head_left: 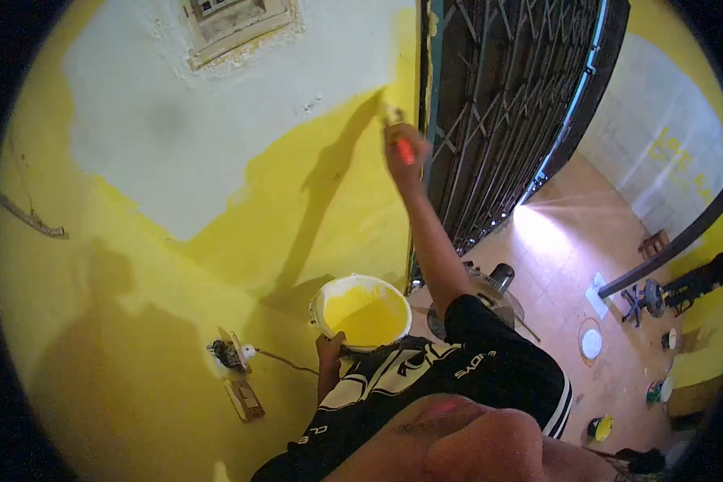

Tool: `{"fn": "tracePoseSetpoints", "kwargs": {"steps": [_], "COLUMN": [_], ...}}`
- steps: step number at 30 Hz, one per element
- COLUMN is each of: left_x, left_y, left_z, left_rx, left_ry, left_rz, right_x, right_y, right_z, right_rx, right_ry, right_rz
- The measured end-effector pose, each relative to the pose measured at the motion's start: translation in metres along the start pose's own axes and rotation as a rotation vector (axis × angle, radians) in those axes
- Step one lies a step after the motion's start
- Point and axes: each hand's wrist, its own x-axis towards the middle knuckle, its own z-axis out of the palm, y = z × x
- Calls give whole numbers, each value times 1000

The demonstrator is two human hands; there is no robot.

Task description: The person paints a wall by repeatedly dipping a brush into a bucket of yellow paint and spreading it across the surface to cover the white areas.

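Observation:
My right hand (406, 153) is closed round the orange-red handle of a paintbrush (393, 115), raised to the wall beside the metal gate. The bristles look blurred against the yellow edge of the wall (297, 177), which is part yellow and part bare whitish. Low in front of my body, my left hand (329, 351) grips the rim of a white bucket (320, 309) with yellow paint (369, 316) inside. The bucket tilts so its open top faces me. My left fingers are partly hidden at the rim.
A dark folding metal gate (498, 104) stands right of the wall. An open electrical box with wires (230, 353) juts from the wall at lower left. A fan (494, 293) stands behind my right arm. Paint tubs (600, 427) and a white lid (591, 344) lie on the tiled floor.

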Motion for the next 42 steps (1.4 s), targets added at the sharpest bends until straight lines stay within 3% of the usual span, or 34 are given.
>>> {"fn": "tracePoseSetpoints", "kwargs": {"steps": [2,5,7,11,13,15,17,19,23,25,27,28,29,31,33,35,36,38,39,41,42], "left_x": [8,9,12,-3,8,-9,-16,-16,-21,-18,-17,-15,-11,1,7,4,-6,-17,-18,-21,-22], "left_y": [-3,3,1,1,-13,-8,-13,-20,-28,-30,-31,-33,-38,-49,-56,-49,-43,-35,-32,-33,-33], "left_z": [-4,1,3,11,14,21,25,28,24,27,30,29,27,21,19,29,31,31,33,34,33], "left_rx": [-38,-5,-6,-88,-30,-186,-141,-97,-166,-90,-81,-66,-64,-136,-122,-122,-143,-163,-127,-105,-79], "left_ry": [-19,-53,-77,-109,-75,-141,-93,-47,-125,-58,6,66,72,-46,-25,-11,-13,-2,1,16,-14], "left_rz": [5,-28,-26,81,46,89,-11,-104,-28,-37,-94,-152,-148,-95,-126,-154,-140,-133,-159,-195,-114], "right_x": [-16,-18,-25,7,10,-2,-18,-24,-31,-24,-8,-5,-9,-21,-32,-38,-43,-55,-62,-72,-83], "right_y": [-23,-72,-51,-29,-18,-11,-45,-61,-75,-58,-47,-43,-44,-50,-76,-94,-97,-106,-111,-119,-112], "right_z": [19,17,18,9,8,26,23,20,5,2,7,10,16,37,37,30,26,19,11,-17,-34], "right_rx": [38,47,157,62,6,197,46,96,220,69,394,113,118,323,95,185,184,362,368,331,366], "right_ry": [-48,-320,-251,126,135,63,-193,-375,-338,-130,62,91,95,27,-233,-469,-469,-406,-412,-299,-291], "right_rz": [-136,-99,-151,-116,24,-214,-69,-160,19,32,96,61,64,123,-47,-67,-68,159,164,559,677]}}
